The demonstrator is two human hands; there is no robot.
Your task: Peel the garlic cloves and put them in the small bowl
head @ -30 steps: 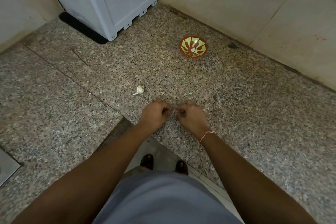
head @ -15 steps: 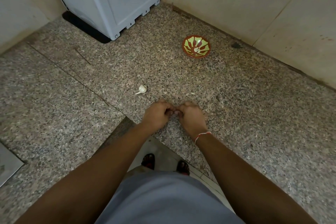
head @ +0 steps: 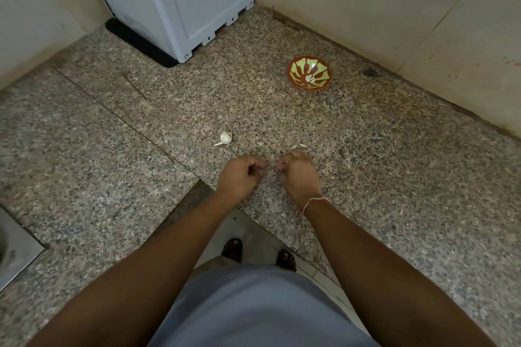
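We see dim, even indoor light, soft shadows only. Small glare spot inside bowl point(head: 309, 73) beyond hands point(head: 239, 176). We note wide-angle bending at edges; fingertips slightly blurred, forearms soft.

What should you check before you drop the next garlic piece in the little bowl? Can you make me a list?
1. Clove in hand: cannot tell. The left hand and right hand are curled with fingertips close together, but anything between them is hidden.
2. Clove fully peeled: cannot tell, for the same reason.
3. Small bowl upright and open: ok. It stands on the granite counter.
4. Room in the bowl: ok. Only a few pale pieces, likely peeled cloves, lie at its bottom.
5. Path from hands to bowl: ok. Only bare counter and a peel scrap lie between.
6. More garlic left: ok. A garlic piece with its stem waits near the left hand.
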